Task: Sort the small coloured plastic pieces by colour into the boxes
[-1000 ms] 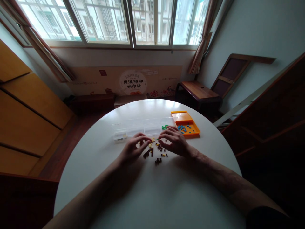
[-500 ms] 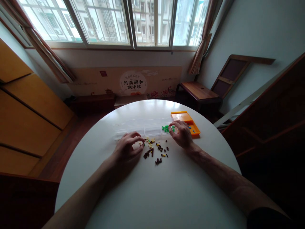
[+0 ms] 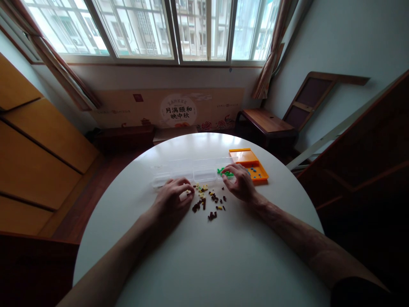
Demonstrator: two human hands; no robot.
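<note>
Small brown and yellow pieces lie scattered on the round white table. My left hand rests at the left of this pile, fingers curled with the tips near a yellow piece; whether it grips one I cannot tell. My right hand hovers at the right end of a long clear compartment box, fingers spread just beside the green pieces in its end cell. Nothing shows in that hand.
An orange tray with small blue pieces sits right of the clear box, behind my right hand. Beyond the table are a window, a printed board against the wall, a low wooden bench at right and wooden panels at left.
My right hand went from the loose pile up to the green compartment, then drew back slightly toward the pile. My left hand stayed at the pile's left edge.
</note>
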